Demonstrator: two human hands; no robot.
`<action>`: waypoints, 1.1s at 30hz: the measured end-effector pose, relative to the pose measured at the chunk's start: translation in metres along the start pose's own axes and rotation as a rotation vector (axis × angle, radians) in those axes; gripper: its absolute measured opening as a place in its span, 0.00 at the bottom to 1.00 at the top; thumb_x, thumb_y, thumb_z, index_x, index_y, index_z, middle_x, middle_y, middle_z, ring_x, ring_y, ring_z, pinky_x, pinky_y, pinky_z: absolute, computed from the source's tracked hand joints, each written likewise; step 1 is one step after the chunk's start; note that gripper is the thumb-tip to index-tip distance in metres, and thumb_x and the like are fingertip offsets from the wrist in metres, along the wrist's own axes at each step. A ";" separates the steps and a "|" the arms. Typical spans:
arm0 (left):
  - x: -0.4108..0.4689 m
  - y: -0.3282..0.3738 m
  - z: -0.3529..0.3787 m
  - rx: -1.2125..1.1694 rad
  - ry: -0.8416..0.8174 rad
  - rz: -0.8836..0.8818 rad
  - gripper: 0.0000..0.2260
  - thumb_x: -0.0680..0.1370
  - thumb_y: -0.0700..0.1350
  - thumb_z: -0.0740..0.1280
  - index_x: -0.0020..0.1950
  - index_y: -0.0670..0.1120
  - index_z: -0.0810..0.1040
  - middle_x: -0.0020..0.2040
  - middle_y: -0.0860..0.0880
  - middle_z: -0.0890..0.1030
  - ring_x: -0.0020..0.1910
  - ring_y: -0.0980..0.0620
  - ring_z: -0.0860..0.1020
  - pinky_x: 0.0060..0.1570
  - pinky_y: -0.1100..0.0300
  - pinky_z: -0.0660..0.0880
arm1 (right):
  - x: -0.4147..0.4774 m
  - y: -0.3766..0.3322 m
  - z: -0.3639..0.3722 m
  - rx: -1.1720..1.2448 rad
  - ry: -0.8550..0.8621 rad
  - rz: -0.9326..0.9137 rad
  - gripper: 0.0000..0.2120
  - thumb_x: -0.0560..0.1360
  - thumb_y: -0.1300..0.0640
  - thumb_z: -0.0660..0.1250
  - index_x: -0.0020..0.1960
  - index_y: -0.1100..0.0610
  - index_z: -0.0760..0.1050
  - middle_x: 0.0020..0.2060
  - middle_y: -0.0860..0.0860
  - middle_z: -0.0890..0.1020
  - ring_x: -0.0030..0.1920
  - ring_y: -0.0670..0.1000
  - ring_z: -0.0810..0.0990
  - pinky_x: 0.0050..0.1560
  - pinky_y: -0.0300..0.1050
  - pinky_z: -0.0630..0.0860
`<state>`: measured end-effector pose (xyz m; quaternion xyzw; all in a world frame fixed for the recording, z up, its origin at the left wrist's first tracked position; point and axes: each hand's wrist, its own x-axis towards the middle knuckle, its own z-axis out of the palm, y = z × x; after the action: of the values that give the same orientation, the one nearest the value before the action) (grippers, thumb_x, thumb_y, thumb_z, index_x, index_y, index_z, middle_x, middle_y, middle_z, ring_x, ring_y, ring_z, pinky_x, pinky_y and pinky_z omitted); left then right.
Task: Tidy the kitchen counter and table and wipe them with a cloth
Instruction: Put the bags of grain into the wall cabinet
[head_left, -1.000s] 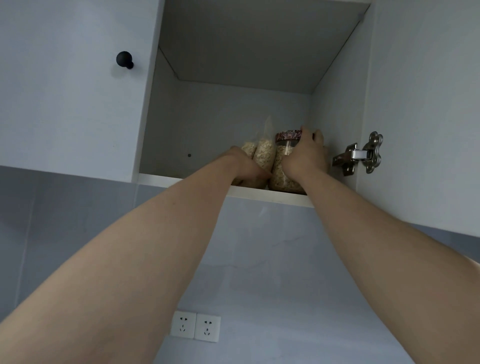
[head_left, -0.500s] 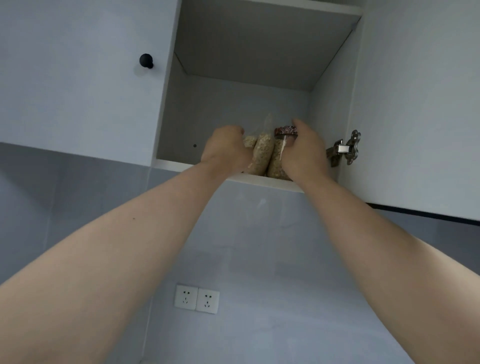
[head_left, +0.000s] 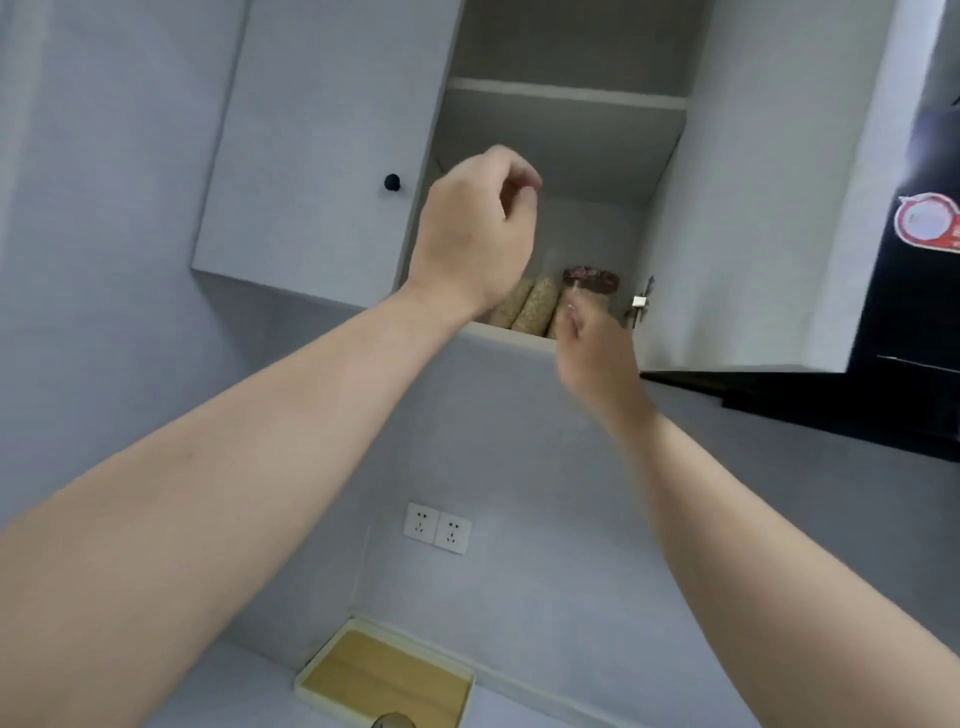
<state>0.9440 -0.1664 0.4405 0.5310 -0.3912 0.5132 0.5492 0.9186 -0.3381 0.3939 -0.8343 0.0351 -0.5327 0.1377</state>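
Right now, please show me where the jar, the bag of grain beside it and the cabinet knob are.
jar (head_left: 591, 279): head view, on its dark red lid.
bag of grain (head_left: 536, 307): head view, on the middle of its visible side.
cabinet knob (head_left: 391, 182): head view, on its round black head.

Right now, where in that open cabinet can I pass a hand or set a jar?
Free: above the oat bags and jar, under the upper shelf. The lower shelf is crowded at right front; its left is behind the left hand.
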 end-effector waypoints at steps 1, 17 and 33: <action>0.000 0.024 -0.008 -0.031 0.027 0.011 0.07 0.78 0.43 0.63 0.50 0.47 0.82 0.42 0.57 0.81 0.43 0.58 0.78 0.48 0.62 0.75 | -0.010 -0.002 -0.011 0.008 -0.043 -0.003 0.17 0.84 0.58 0.57 0.69 0.64 0.74 0.59 0.59 0.82 0.61 0.58 0.79 0.56 0.41 0.69; -0.038 0.202 0.017 0.174 -0.306 0.316 0.34 0.75 0.40 0.66 0.79 0.41 0.58 0.81 0.43 0.52 0.80 0.47 0.50 0.77 0.58 0.53 | -0.078 -0.002 -0.146 0.275 -0.178 0.526 0.12 0.72 0.66 0.57 0.51 0.61 0.74 0.38 0.51 0.73 0.35 0.50 0.66 0.32 0.38 0.62; -0.031 0.149 -0.017 0.664 -0.315 0.178 0.38 0.69 0.28 0.57 0.79 0.42 0.57 0.81 0.43 0.45 0.80 0.44 0.41 0.67 0.50 0.71 | -0.063 -0.032 -0.145 -0.009 -0.249 0.173 0.24 0.79 0.67 0.54 0.75 0.61 0.64 0.67 0.60 0.75 0.66 0.60 0.74 0.64 0.56 0.74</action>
<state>0.7913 -0.1677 0.4347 0.7164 -0.3279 0.5699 0.2334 0.7584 -0.3224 0.4043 -0.8884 0.0918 -0.4111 0.1823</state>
